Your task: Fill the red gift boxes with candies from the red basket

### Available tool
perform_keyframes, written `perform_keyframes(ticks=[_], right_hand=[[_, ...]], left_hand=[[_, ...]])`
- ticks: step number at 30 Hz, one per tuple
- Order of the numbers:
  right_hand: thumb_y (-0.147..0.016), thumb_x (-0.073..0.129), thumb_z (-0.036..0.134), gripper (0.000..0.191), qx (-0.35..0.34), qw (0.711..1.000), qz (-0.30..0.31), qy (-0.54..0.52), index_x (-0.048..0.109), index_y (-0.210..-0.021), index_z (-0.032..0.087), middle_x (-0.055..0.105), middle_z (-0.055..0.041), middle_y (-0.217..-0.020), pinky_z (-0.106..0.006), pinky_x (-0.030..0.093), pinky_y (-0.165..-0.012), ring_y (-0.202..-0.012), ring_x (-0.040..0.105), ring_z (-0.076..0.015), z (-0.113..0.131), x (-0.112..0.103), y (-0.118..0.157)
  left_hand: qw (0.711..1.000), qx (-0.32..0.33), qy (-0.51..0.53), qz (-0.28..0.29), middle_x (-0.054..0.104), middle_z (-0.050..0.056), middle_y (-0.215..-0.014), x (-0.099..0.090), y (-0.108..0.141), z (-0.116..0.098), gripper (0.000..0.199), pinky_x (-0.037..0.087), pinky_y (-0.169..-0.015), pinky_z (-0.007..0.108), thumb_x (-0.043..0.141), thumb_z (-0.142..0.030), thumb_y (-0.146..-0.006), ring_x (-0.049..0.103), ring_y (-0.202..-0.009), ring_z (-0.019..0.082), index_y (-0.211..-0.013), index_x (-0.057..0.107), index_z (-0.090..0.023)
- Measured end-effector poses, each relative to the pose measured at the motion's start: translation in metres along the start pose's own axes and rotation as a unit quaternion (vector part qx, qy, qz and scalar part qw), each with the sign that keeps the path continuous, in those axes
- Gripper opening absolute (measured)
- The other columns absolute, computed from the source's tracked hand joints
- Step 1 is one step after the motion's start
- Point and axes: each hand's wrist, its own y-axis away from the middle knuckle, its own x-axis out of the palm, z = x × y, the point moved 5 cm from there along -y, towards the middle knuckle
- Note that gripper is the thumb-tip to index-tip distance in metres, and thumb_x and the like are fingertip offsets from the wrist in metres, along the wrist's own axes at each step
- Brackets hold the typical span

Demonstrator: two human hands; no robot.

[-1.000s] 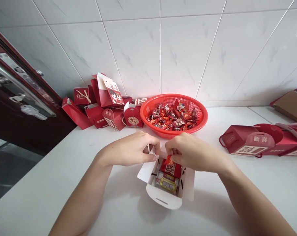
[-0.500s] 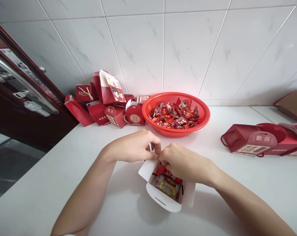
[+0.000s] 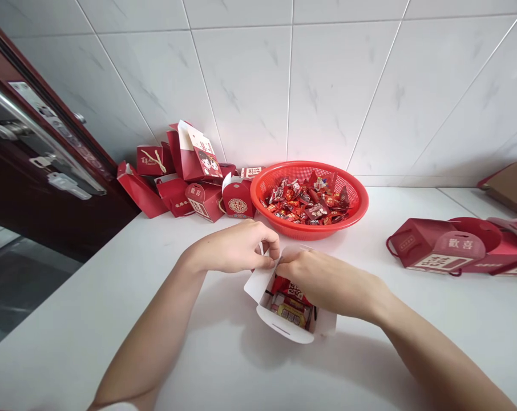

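Note:
A small candy box (image 3: 258, 285), white inside, stands open on the white table below the basket, its flaps spread. Inside lie a yellow-labelled wrapped snack (image 3: 290, 313) and a red packet (image 3: 293, 290). My left hand (image 3: 245, 248) is closed in a pinch on the box's far left edge. Reaching over the box from the right, my right hand (image 3: 312, 277) has its fingers drawn together inside the far edge. Its fingertips are partly hidden, so what they grip cannot be made out. The hand covers the far right part of the contents.
A red plastic basket (image 3: 310, 231) full of wrapped candies stands by the tiled wall. Several red gift boxes (image 3: 205, 200) are heaped left of it. More red boxes (image 3: 438, 245) stand at the right, with a brown cardboard box (image 3: 511, 185) behind. A dark door (image 3: 48, 211) borders the left.
The box's near flap has tilted up a little. My right fingers have straightened somewhat from a tighter curl, and the far flap now shows behind them. The view has shifted slightly.

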Motion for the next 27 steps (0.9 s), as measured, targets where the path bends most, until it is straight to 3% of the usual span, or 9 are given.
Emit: perform_keyframes(ticks=[4,8,11,16,19,24,27], right_hand=[[-0.078,0.049,-0.008,0.033,-0.051,0.998,0.027,-0.004,0.071,-0.081,0.017,0.069,-0.0028,-0.075,-0.028,0.031,-0.056,-0.063,0.052,-0.0142,0.003,0.000,0.004],[-0.077,0.053,-0.007,0.030,-0.077,0.995,0.060,0.033,0.070,-0.080,0.017,0.070,-0.0035,-0.077,-0.029,0.035,-0.065,-0.079,0.057,-0.0189,0.006,0.005,0.000],[-0.082,0.053,-0.002,0.026,-0.027,0.993,0.109,0.033,0.071,-0.079,0.016,0.072,-0.0056,-0.085,-0.028,0.035,-0.057,-0.072,0.056,-0.0171,0.003,0.011,-0.005],[-0.090,0.055,0.011,0.023,0.039,0.982,0.183,0.037,0.073,-0.077,0.015,0.066,-0.0039,-0.071,-0.030,0.026,-0.044,-0.051,0.043,-0.0143,-0.004,0.022,-0.009],[-0.090,0.056,0.010,0.022,0.052,0.983,0.173,0.023,0.074,-0.078,0.015,0.068,-0.0049,-0.074,-0.029,0.027,-0.044,-0.054,0.046,-0.0147,-0.006,0.022,-0.010],[-0.085,0.052,0.001,0.025,0.019,0.991,0.133,0.014,0.074,-0.081,0.013,0.074,-0.0090,-0.097,-0.028,0.031,-0.048,-0.061,0.052,-0.0134,-0.002,0.017,-0.010],[-0.085,0.053,0.000,0.024,0.003,0.992,0.126,0.009,0.073,-0.078,0.013,0.073,-0.0089,-0.096,-0.027,0.031,-0.049,-0.064,0.054,-0.0134,-0.004,0.014,-0.009]], left_hand=[[1.000,-0.007,0.003,0.005,0.077,0.000,-0.090,0.000,-0.001,0.002,0.010,0.045,-0.063,0.024,0.062,-0.023,-0.082,0.068,-0.073,0.015,-0.083,0.071,-0.020],[1.000,-0.015,0.000,0.003,0.076,-0.001,-0.088,0.000,-0.001,0.001,0.009,0.045,-0.064,0.024,0.061,-0.022,-0.081,0.067,-0.073,0.015,-0.082,0.070,-0.020],[1.000,-0.009,-0.001,0.006,0.076,-0.001,-0.087,0.000,-0.001,0.000,0.009,0.045,-0.065,0.024,0.061,-0.022,-0.081,0.067,-0.075,0.015,-0.080,0.070,-0.020],[1.000,-0.015,-0.010,0.007,0.076,0.000,-0.091,-0.001,0.000,0.000,0.009,0.044,-0.066,0.024,0.061,-0.021,-0.082,0.067,-0.076,0.015,-0.081,0.070,-0.020],[1.000,-0.018,-0.013,0.004,0.075,0.000,-0.090,-0.001,0.000,0.000,0.010,0.044,-0.065,0.024,0.060,-0.022,-0.082,0.066,-0.075,0.015,-0.082,0.070,-0.020],[1.000,-0.012,-0.015,0.006,0.076,0.000,-0.089,-0.001,0.000,0.000,0.011,0.044,-0.064,0.024,0.060,-0.022,-0.081,0.067,-0.076,0.016,-0.082,0.071,-0.020],[1.000,-0.014,-0.016,0.004,0.076,0.000,-0.091,-0.001,0.000,0.000,0.011,0.044,-0.065,0.025,0.061,-0.022,-0.081,0.067,-0.077,0.016,-0.083,0.072,-0.020]])
